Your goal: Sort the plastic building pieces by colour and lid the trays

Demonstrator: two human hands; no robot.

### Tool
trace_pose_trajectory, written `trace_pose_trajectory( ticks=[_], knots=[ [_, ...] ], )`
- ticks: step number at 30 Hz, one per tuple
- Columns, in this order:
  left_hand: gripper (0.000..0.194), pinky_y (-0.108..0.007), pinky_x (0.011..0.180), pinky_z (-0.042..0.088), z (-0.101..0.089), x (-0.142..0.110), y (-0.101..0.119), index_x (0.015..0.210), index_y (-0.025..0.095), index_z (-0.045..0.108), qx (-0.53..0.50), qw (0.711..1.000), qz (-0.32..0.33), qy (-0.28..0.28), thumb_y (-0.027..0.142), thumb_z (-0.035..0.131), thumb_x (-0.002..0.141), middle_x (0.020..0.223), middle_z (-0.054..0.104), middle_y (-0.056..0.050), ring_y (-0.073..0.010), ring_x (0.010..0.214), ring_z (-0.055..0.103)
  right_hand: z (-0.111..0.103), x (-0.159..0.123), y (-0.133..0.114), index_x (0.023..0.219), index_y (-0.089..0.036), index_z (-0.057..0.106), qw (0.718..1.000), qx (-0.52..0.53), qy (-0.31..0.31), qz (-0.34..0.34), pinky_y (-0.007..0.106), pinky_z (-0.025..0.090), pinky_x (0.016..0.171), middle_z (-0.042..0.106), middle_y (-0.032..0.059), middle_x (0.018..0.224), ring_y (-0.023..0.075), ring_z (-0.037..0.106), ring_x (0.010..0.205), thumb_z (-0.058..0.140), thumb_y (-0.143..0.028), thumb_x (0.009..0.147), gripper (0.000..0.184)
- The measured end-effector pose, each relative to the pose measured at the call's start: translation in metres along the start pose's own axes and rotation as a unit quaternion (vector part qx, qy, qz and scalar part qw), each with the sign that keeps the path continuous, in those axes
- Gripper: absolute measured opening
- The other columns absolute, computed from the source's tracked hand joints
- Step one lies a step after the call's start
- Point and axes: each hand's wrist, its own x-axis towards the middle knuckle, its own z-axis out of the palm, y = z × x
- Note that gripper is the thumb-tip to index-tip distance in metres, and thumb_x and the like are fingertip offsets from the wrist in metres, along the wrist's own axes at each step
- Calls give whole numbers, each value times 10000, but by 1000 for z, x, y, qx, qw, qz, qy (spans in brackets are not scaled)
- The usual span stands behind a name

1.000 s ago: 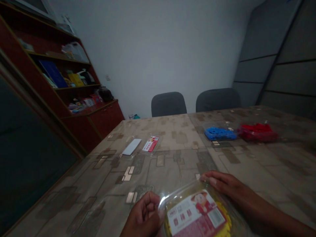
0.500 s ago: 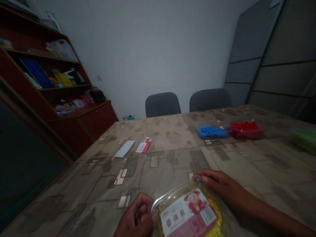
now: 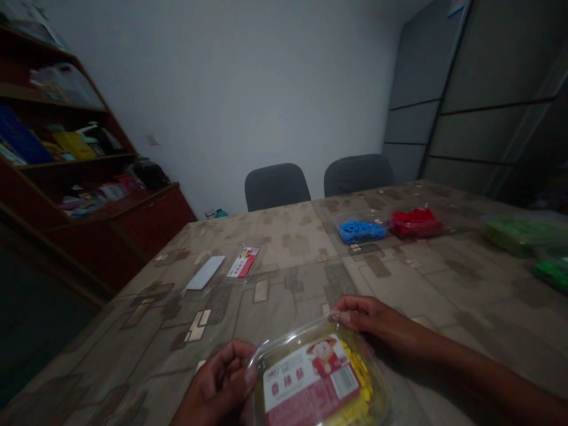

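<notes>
A clear plastic box (image 3: pixel 317 378) with yellow pieces inside and a red and white label on its lid lies at the bottom middle of the view. My left hand (image 3: pixel 222 378) pinches its left rim between thumb and fingers. At the far right corner of the rim, my right hand (image 3: pixel 366 319) grips with thumb and fingertips. The lid sits over the box. The near edge of the box is cut off by the frame.
Farther back stand clear boxes with blue pieces (image 3: pixel 361 231) and red pieces (image 3: pixel 416 222). Green pieces (image 3: pixel 517 232) fill boxes at the right. Two clear lids, one with a red label (image 3: pixel 244 262) and one with a white label (image 3: pixel 206 273), lie left. Two grey chairs (image 3: pixel 277 186) stand behind the table.
The view has turned to the right, so the scene appears shifted left and more green pieces show. Both hands keep hold of the yellow-filled box.
</notes>
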Motion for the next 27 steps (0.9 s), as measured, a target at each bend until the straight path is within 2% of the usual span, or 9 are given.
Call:
trace_pose_trajectory(
  ticks=[4,11,16,20,23,27],
  knots=[
    [392,-235,495,421,-1,4,7,816,155,642,17,1000,-6,1,431,833,613,677,669,-43,-164,553,612,2,0,1,879,-155,600,1000,-13,0,-1,173,310,449,534,-30,663,62,424,500,618,-366,858,213],
    [398,-194,473,403,2,2,9,776,163,640,8,1000,-10,6,441,853,586,644,659,-18,-128,524,593,5,0,-1,842,-153,585,999,-37,14,1,176,290,432,510,-36,623,63,404,481,599,-391,865,239],
    [408,-184,420,407,6,-10,12,854,181,634,-17,999,-41,11,530,758,683,628,629,-3,-129,519,571,7,-2,-3,912,-149,619,998,-51,20,-1,184,278,443,501,-36,653,64,384,500,602,-435,853,293],
    [350,-184,417,435,7,-22,16,881,171,640,-40,998,-41,-22,473,739,733,609,622,-3,-119,499,558,8,-4,-7,938,-152,644,996,-81,33,16,189,276,449,516,-26,675,69,381,512,596,-499,846,362],
    [336,-178,407,442,5,-26,14,901,162,628,-34,998,-49,-32,425,757,735,583,635,-8,-103,453,549,6,-3,-8,946,-163,652,995,-89,29,21,196,302,468,549,-14,702,75,412,526,607,-511,841,366],
    [358,-184,400,469,3,-26,9,902,163,612,-37,998,-33,-38,440,761,731,570,620,9,-91,426,549,4,-3,-8,890,-175,669,993,-107,38,13,219,377,516,610,17,754,118,513,604,630,-520,821,354]
  ],
)
